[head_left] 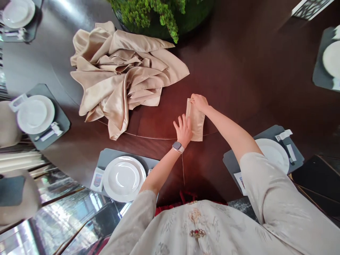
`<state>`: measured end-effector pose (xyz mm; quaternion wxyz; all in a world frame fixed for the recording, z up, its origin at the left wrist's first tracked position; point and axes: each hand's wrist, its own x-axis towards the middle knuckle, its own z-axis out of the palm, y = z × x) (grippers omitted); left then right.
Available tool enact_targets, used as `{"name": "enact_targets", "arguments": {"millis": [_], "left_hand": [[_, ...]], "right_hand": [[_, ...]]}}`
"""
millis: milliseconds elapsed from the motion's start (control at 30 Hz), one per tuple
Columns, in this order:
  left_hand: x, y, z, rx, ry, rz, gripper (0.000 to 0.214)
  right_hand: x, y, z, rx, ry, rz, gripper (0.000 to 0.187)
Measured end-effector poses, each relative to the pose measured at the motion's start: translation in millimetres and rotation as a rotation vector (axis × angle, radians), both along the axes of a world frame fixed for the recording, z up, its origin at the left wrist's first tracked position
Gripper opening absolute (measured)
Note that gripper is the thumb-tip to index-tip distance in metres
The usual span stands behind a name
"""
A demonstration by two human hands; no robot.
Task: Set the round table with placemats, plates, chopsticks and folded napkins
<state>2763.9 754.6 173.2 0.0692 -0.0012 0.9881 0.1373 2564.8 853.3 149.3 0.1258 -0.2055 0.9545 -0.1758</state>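
Observation:
A beige satin napkin (197,124), folded into a narrow rectangle, lies on the dark wooden table in front of me. My right hand (199,102) pinches its far edge, fingers closed on the cloth. My left hand (183,129) rests by the near left side of the napkin with its fingers spread, the fingertips touching or very close to the fold. A watch is on my left wrist. To the left of both hands lies a loose, crumpled heap of beige satin napkins (127,74).
White plates on grey placemats stand around the table: one near my left forearm (124,179), one partly behind my right arm (273,156), another farther left (35,114). A green plant (148,14) sits at the far middle. Chairs (10,124) line the left edge.

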Motion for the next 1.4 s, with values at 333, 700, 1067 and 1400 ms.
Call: {"name": "enact_targets", "arguments": {"millis": [333, 700, 1067, 1400], "left_hand": [[-14, -19, -34.7, 0.111, 0.095, -0.228, 0.069], [4, -60, -73.3, 0.371, 0.107, -0.204, 0.076], [7, -37, -22.5, 0.361, 0.147, -0.199, 0.074], [20, -8, -25.7, 0.242, 0.139, -0.002, 0.072]], "right_hand": [[-32, 2, 45.8, -0.174, -0.172, 0.203, 0.034], [188, 16, -8.6, -0.302, 0.01, 0.244, 0.04], [222, 23, -36.0, -0.411, 0.014, 0.228, 0.053], [205, 51, -28.3, -0.329, 0.002, 0.177, 0.081]]}}
